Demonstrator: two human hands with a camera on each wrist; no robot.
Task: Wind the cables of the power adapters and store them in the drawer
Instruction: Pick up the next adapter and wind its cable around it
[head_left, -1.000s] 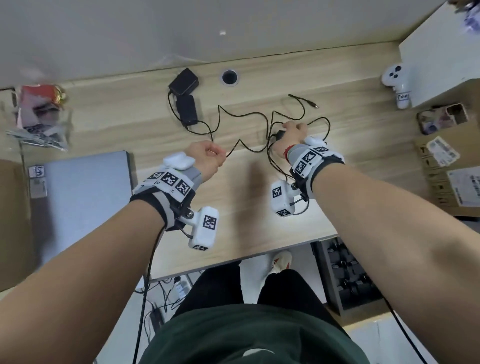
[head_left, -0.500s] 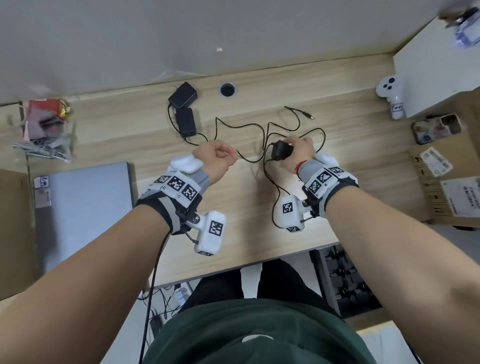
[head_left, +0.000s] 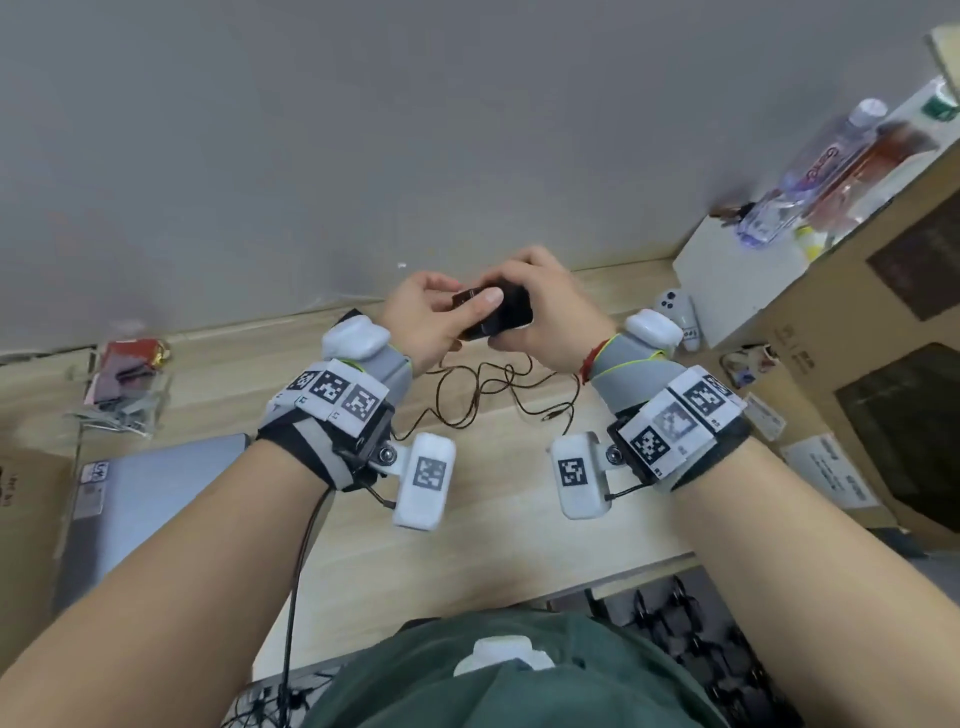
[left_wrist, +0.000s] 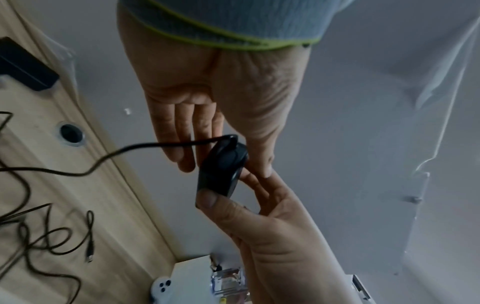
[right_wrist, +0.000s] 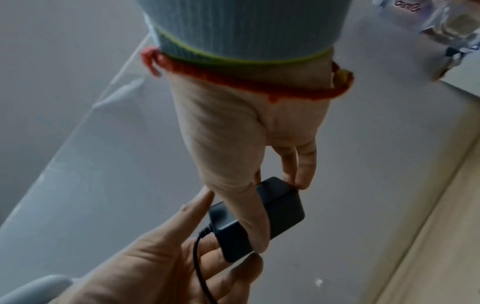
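Both hands hold one black power adapter (head_left: 498, 314) up in front of the wall, above the wooden desk (head_left: 467, 545). My left hand (head_left: 434, 312) pinches its left end, thumb on top. My right hand (head_left: 550, 306) wraps it from the right, thumb (right_wrist: 249, 222) lying across the body. Its thin black cable (head_left: 467, 387) leaves the adapter (left_wrist: 221, 170) and hangs in loose unwound loops onto the desk, the plug end (head_left: 550, 415) lying there. Another black adapter (left_wrist: 23, 65) lies on the desk by the wall.
A grey laptop (head_left: 156, 483) lies at the left, with a pile of wrappers (head_left: 124, 384) behind it. Cardboard boxes (head_left: 883, 374), a white box (head_left: 737, 280) with a bottle (head_left: 821, 171) and a white controller (head_left: 675, 312) crowd the right. Black items (head_left: 701, 654) show under the desk's front edge.
Both hands have risen off the desk and come together. The right hand lifted the adapter; the left let go of the cable and took the adapter's other end.
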